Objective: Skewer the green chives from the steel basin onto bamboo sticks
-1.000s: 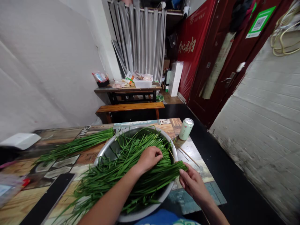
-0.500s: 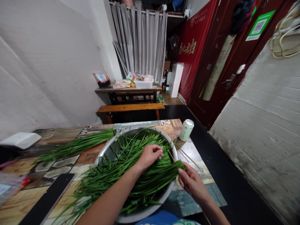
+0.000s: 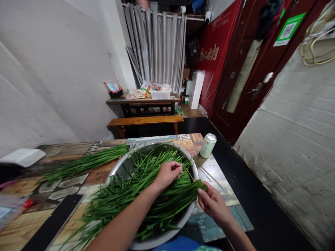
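Observation:
A wide metal basin (image 3: 194, 170) holds a heap of long green garlic chives (image 3: 146, 188), many hanging over its left rim. My left hand (image 3: 169, 176) is above the heap, thumb and fingers pinched together; whatever is between them is too small to make out. At the basin's right rim, my right hand (image 3: 214, 201) grips the gathered ends of a bundle of chives (image 3: 192, 190). A thin stick (image 3: 190, 174) leans at the rim between the hands.
Thin sticks (image 3: 212, 176) lie on the table right of the basin, near a pale green can (image 3: 208, 145). More chives (image 3: 89, 161) lie to the left. A dark flat object (image 3: 53, 223) is at the lower left. Beyond stands a wooden bench (image 3: 146, 120).
My right hand has shifted very slightly left with the chive ends. My left hand is nearly still, its pinch unchanged.

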A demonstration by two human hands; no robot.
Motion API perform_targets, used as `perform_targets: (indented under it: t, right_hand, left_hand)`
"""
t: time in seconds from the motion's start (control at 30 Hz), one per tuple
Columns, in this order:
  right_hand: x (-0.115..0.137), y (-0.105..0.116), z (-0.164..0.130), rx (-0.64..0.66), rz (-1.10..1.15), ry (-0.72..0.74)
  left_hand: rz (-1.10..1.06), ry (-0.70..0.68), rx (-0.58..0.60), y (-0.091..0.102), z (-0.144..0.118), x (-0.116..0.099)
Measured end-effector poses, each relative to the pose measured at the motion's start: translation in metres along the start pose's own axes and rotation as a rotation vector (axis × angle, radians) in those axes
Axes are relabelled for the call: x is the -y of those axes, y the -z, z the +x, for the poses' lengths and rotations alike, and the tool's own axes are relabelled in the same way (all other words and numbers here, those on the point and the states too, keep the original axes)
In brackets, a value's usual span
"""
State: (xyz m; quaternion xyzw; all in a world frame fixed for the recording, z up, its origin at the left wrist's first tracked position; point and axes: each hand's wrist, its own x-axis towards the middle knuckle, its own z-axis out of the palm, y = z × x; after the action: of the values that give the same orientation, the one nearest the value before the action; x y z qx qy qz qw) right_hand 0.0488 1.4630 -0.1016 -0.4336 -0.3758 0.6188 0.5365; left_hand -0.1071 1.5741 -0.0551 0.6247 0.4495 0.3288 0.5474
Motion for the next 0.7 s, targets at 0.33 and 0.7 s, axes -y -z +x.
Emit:
perform_targets:
  t: [0.33, 0.7]
  right_hand:
    - [0.0082, -0.0064, -0.0018, 0.002, -0.004, -0.023]
    - [0.0053, -0.0053, -0.0020, -0.007, -0.008, -0.017]
  left_hand:
    - [-0.001, -0.011, 0.005, -0.0004, -0.0017, -0.0004]
    - [0.029, -0.021, 0.004, -0.0005, -0.0033, -0.0030]
